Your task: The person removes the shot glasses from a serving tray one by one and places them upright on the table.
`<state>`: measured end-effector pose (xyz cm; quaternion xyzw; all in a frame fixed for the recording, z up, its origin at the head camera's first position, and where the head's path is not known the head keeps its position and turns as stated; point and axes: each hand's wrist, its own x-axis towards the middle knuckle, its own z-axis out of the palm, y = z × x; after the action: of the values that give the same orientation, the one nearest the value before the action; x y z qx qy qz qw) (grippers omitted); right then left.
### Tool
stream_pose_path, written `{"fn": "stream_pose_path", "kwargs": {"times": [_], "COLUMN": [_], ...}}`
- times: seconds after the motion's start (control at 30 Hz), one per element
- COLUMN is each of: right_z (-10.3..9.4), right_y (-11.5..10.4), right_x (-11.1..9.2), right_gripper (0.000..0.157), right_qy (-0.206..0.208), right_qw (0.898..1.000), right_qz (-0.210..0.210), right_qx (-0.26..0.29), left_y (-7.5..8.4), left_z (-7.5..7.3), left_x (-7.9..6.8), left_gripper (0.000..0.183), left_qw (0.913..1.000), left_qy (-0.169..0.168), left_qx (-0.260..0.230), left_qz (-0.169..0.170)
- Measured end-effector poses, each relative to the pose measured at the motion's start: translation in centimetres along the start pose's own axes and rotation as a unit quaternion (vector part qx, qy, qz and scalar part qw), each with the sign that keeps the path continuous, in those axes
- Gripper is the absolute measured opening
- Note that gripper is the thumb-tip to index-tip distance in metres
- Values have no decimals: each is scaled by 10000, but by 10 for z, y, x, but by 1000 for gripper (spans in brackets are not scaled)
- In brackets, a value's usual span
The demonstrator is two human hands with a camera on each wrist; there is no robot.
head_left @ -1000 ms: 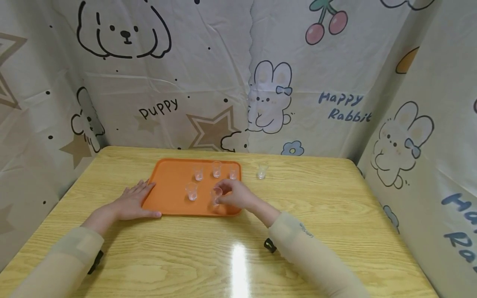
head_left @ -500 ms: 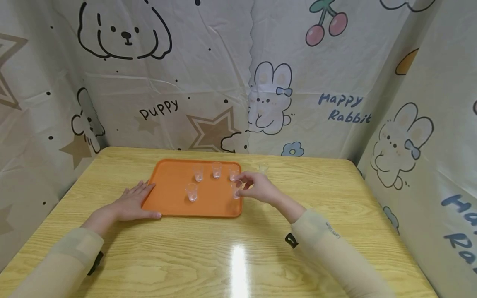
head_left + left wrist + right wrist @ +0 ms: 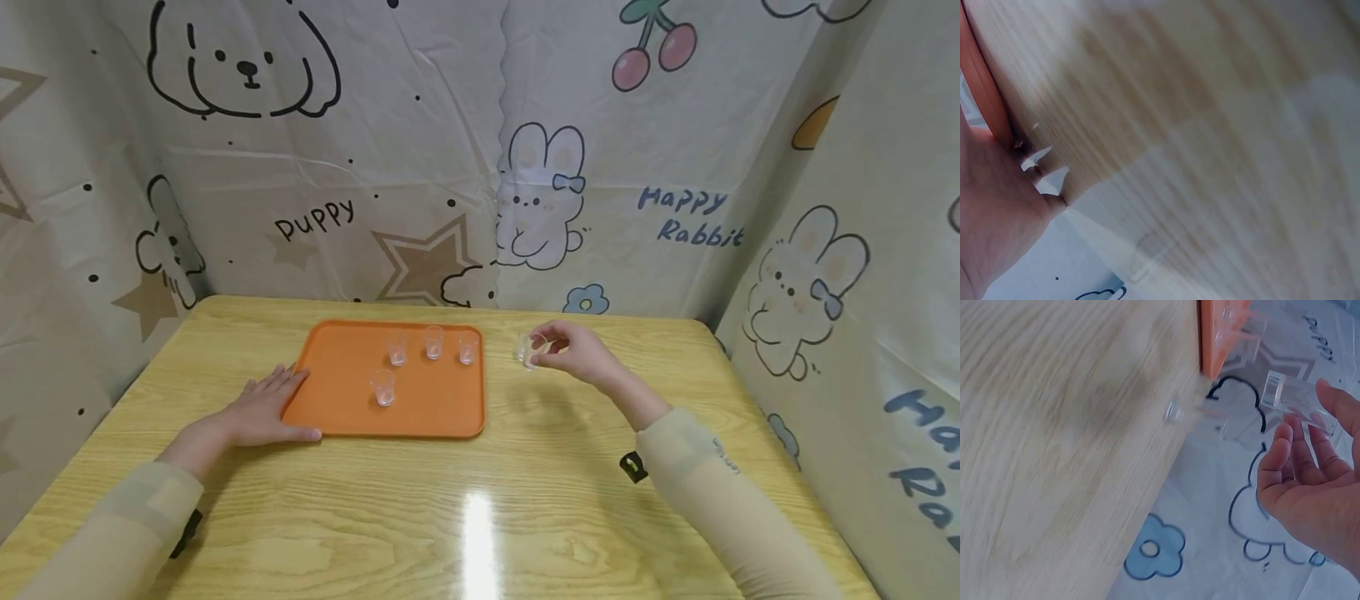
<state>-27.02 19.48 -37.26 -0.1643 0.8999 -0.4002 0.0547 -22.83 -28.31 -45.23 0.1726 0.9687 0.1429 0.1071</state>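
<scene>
**Clear cup [image 3: 1297, 401] held off orange tray [image 3: 330, 383] at three o'clock**

A person's right hand [image 3: 576, 357] pinches the colourless cup, thumb against fingers, base down over the wood-grain table [image 3: 360, 517]. Its walls are see-through, its base thick and glinting. Just beside it stands a second cup [image 3: 520, 348], blurred in the wrist view. The left hand [image 3: 262, 415], fingers straight and thumb spread, rests at the tray's nine o'clock edge. Four similar cups [image 3: 433, 343] stand on the tray, mostly toward one o'clock.

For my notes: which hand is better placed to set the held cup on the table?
Probably the right hand: it holds the clear cup right of the orange tray, while the left hand rests at the tray's left edge.
</scene>
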Motion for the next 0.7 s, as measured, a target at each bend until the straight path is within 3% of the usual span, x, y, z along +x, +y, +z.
{"fn": "stream_pose_path", "kwargs": {"times": [0.27,0.7], "right_z": [-15,1], "right_y": [30,64], "right_x": [6,21], "right_gripper": [37,36], "right_qy": [367,561], "right_qw": [9981,9932], "right_qz": [489,1010], "right_qx": [0,156], "left_y": [-1,-2], "left_z": [1,3], "left_x": [0,2], "left_gripper": [109,110], "left_qw": [10000,10000], "left_qy": [9,59], "left_qx": [-26,-3], "left_qz": [22,49]}}
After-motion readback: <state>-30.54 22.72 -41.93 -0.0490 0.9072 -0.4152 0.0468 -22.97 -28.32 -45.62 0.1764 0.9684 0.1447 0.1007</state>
